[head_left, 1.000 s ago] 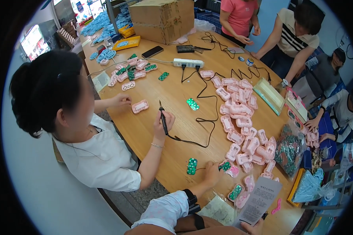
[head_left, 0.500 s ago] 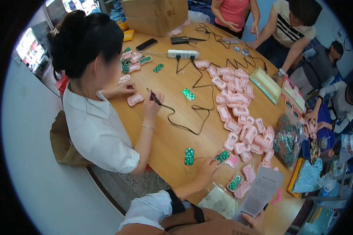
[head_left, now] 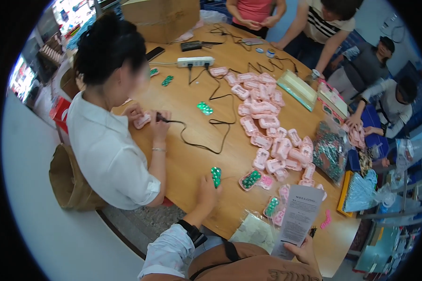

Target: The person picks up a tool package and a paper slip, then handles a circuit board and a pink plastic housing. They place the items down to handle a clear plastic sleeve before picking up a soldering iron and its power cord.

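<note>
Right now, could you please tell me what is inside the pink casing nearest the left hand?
A green board with shiny spots shows; whatever the casing holds beneath is covered.

Green board [head_left: 215, 177], pale grey sheet [head_left: 300, 216]

Wooden table [head_left: 187, 164], pink casings [head_left: 263, 107], power strip [head_left: 195, 61]

A grey paper sheet [head_left: 299, 210] carries one larger heading line — and under it, several blocks of small print. The brown garment [head_left: 248, 262] bears large dark lettering — near the lower edge.
</note>
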`<state>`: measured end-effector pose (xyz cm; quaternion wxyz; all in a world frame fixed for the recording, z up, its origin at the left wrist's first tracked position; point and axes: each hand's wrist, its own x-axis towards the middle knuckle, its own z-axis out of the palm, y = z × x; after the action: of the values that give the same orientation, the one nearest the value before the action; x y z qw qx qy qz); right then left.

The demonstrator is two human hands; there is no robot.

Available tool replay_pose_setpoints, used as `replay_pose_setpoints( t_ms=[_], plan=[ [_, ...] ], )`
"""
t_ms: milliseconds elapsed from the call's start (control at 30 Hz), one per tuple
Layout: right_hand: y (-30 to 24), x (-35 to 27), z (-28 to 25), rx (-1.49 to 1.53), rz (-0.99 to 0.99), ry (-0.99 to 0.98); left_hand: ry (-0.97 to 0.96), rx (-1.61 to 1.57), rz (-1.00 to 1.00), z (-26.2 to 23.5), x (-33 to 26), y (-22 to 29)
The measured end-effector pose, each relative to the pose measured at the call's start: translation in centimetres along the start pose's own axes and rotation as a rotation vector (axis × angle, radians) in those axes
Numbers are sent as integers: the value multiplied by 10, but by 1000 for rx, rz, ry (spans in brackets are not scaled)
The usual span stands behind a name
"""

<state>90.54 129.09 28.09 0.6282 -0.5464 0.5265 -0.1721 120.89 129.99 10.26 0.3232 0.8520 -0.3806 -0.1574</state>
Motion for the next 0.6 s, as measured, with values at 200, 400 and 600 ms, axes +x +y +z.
replay_pose_setpoints(
  t_ms=[200,400,600],
  plan=[
    [10,2,-21,66,-3,81,89,-22,223,-20,32,31],
    [5,6,-22,335,23,-52,-978,-1030,75,-48,-13,121],
    [1,10,1,278,-31,-128,-1205,-1476,-44,-41,-49,177]
  ],
)
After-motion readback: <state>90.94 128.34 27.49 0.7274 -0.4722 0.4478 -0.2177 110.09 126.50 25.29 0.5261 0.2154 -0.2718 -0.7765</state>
